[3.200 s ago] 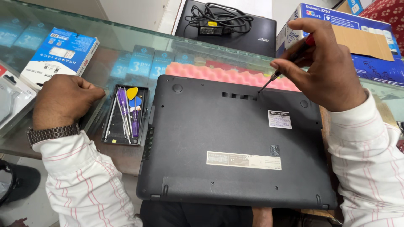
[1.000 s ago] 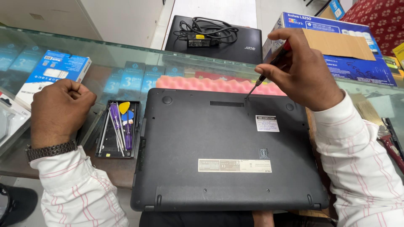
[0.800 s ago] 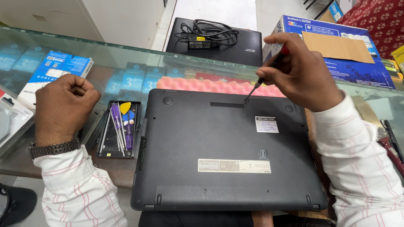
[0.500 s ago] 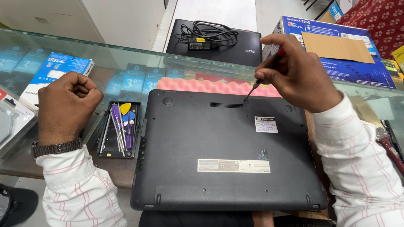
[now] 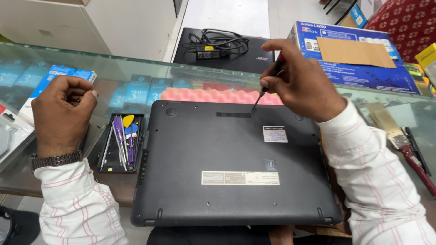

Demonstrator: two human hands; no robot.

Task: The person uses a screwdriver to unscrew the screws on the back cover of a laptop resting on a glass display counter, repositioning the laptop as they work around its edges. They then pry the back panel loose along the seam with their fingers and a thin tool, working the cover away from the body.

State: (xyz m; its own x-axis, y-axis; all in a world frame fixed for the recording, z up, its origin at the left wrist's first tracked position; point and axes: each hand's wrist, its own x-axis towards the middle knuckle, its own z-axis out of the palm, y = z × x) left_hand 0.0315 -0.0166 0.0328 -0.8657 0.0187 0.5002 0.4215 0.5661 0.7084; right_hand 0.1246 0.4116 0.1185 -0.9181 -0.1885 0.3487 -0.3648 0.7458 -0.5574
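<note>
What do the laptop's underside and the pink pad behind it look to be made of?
Laptop base: likely matte dark-grey plastic, with a dull, even sheen and moulded vent slots. Pink pad: looks like soft foam, its surface covered in small egg-crate bumps.

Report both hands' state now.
Left hand: loosely curled, holding nothing visible.
Right hand: closed on screwdriver, tip on laptop.
</note>
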